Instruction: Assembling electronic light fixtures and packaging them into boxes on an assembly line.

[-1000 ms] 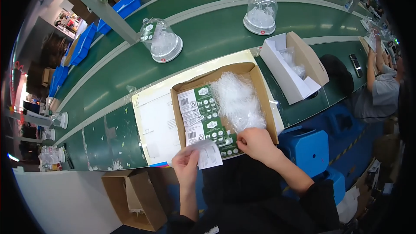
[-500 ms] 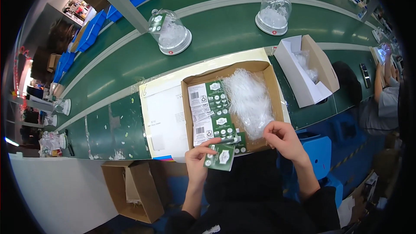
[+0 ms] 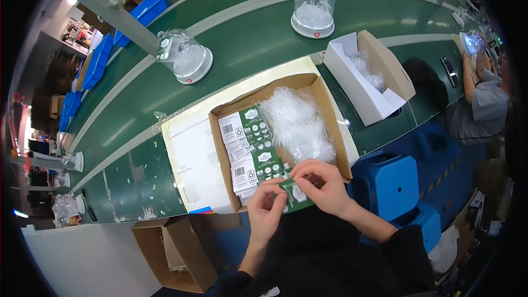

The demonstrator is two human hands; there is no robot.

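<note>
Low in front of me, just off the near edge of the shallow cardboard tray (image 3: 344,175), my left hand (image 3: 265,206) pinches a green printed card (image 3: 296,197). My right hand (image 3: 322,187) is closed, its fingertips pressed together at the card's upper edge. Whatever lies between those fingertips is too small to make out. In the tray's left half lie stacks of green and white printed cards (image 3: 265,157). A tangled heap of thin clear plastic strands (image 3: 294,115) fills the right half, with a clear plastic bag at its near end.
Two clear domes on white bases, a left dome (image 3: 190,60) and a right dome (image 3: 313,11), stand on the green bench beyond. An open white box (image 3: 352,91) sits right of the tray. A blue stool (image 3: 388,187) is below right. Another person (image 3: 487,96) works far right.
My right hand has come left from beside the plastic strands to the green card, meeting my left hand there. The whole view has shifted and turned a little.
</note>
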